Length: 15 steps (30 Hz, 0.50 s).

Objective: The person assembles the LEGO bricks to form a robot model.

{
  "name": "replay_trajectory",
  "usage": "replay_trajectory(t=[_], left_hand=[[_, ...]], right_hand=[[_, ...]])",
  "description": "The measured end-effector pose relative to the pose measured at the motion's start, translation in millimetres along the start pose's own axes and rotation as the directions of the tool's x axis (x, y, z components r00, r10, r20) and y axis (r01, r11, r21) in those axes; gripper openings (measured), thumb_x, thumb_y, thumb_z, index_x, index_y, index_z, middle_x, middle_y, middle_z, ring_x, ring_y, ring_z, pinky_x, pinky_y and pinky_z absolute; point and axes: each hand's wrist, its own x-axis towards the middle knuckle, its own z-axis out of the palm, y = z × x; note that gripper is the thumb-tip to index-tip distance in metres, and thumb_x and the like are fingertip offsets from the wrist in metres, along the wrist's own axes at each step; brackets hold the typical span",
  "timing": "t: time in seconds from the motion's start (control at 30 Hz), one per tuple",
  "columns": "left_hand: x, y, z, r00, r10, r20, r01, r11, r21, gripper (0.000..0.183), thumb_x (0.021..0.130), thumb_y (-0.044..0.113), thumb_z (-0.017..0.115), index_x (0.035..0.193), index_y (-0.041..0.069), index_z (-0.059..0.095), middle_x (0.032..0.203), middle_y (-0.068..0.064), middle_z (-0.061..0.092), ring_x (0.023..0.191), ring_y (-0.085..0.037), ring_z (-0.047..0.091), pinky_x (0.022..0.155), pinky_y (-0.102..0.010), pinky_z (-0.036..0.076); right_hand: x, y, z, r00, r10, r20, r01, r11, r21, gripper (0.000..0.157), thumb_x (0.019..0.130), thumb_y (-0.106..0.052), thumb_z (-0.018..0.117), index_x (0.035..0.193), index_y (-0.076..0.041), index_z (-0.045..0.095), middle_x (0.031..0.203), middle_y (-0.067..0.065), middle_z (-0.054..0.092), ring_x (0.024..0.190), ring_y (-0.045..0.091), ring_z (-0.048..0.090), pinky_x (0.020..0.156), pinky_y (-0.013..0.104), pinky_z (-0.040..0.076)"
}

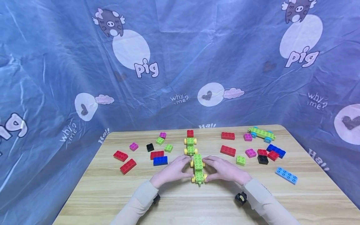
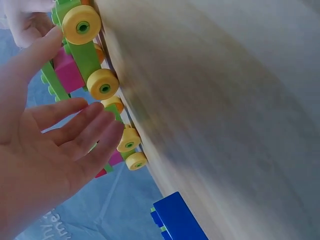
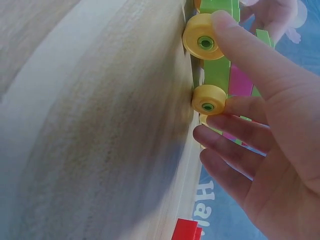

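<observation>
A lime-green toy train car (image 1: 198,165) with yellow wheels stands on the table between both hands. A magenta block (image 2: 68,71) sits between its base and its raised green top brick. My left hand (image 1: 175,169) lies along its left side, thumb near the rear wheel (image 2: 81,25), fingers loosely extended near the front one; contact there is unclear. From the right, my right hand (image 1: 226,168) touches the rear wheel with its thumb and the front wheel (image 3: 208,99) with its index finger. Just ahead stands a second green car (image 1: 190,146) with a red brick (image 1: 190,133) at its far end.
Left on the table lie red bricks (image 1: 128,166), a blue brick (image 1: 160,161) and small coloured ones. To the right are more bricks, a light-blue plate (image 1: 286,175) and a green car base with blue wheels (image 1: 261,133). A blue curtain (image 1: 180,62) hangs behind the table.
</observation>
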Motion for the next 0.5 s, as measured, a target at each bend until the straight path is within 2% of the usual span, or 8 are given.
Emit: replay_trajectory(t=[0.2,0.5], left_hand=[[-0.6,0.6,1.1,0.999,0.035,-0.002,-0.035,0.999,0.038,0.079,0.080,0.048,0.067,0.140,0.003,0.041,0.139,-0.011,0.047,0.127,-0.022,0.048,0.109,-0.034,0.040],[-1.0,1.1,4.4,0.999,0.039,0.008,-0.039,0.997,0.060,0.083,0.078,0.052,0.068,0.139,0.002,0.042,0.141,-0.011,0.045,0.130,-0.022,0.045,0.111,-0.034,0.038]], right_hand=[[0.1,-0.1,-1.0,1.000,-0.001,-0.004,0.001,1.000,-0.005,0.085,0.070,-0.058,0.068,0.130,0.000,0.051,0.134,0.016,0.053,0.122,0.031,0.053,0.102,0.046,0.045],[0.0,-0.6,-0.1,1.000,0.010,0.024,-0.010,1.000,0.005,0.085,0.071,-0.058,0.067,0.131,0.000,0.050,0.135,0.016,0.052,0.123,0.031,0.052,0.104,0.045,0.043]])
